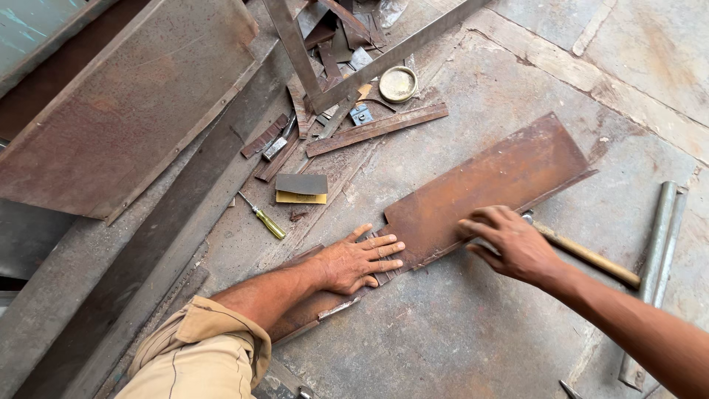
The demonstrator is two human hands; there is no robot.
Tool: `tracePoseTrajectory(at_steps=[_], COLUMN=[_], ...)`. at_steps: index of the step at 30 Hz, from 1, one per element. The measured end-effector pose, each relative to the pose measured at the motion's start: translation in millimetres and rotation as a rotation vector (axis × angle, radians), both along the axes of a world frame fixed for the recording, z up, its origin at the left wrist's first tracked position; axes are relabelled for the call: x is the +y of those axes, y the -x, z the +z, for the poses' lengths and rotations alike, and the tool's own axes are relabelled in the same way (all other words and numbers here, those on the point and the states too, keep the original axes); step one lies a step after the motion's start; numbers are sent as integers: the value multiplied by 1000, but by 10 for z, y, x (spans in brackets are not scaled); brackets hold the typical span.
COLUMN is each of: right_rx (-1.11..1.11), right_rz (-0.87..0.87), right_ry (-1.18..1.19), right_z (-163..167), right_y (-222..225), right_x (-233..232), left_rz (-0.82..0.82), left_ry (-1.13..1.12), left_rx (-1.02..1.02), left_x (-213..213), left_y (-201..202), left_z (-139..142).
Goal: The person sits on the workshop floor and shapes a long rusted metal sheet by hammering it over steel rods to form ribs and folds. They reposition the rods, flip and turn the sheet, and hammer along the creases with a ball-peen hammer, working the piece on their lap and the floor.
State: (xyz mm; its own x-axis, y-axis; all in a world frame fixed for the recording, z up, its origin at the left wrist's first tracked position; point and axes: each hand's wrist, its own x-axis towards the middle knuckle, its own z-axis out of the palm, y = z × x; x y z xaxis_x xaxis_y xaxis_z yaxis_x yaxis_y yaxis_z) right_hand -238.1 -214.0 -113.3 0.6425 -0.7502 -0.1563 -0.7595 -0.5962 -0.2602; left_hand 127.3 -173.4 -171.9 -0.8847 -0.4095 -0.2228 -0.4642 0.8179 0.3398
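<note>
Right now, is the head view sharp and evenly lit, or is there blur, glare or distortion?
Head view: soft, even daylight with faint shadows; no glare on the rusty sheet; left hand and right hand fairly sharp; straight bars bow slightly near the edges, a wide-lens effect.

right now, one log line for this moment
left hand: flat on rusty plate | right hand: fingertips on plate, beside hammer | screwdriver: apart

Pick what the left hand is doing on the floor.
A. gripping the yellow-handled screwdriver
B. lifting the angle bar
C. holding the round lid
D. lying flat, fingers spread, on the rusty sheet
D: the left hand lies palm down with fingers spread on the rusty sheet, while the screwdriver lies apart, untouched, on the floor.
</note>
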Motion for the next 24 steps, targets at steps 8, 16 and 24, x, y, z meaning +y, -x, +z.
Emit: tracePoseTrajectory(at_steps=[8, 16, 24], right_rx=[22, 0, -119], right_rz=[-651, -691, -668], right_ry=[354, 350, 248], right_z=[-535, -982, -1165], right_y=[849, 1252, 1488], right_x=[609, 1145, 1244], left_rz=[13, -13, 10], left_ry=[-5, 79, 85], left_rx=[93, 73, 1], left_x=[5, 61, 87], left_y=[-9, 22, 2], left_z=[-209, -416, -411])
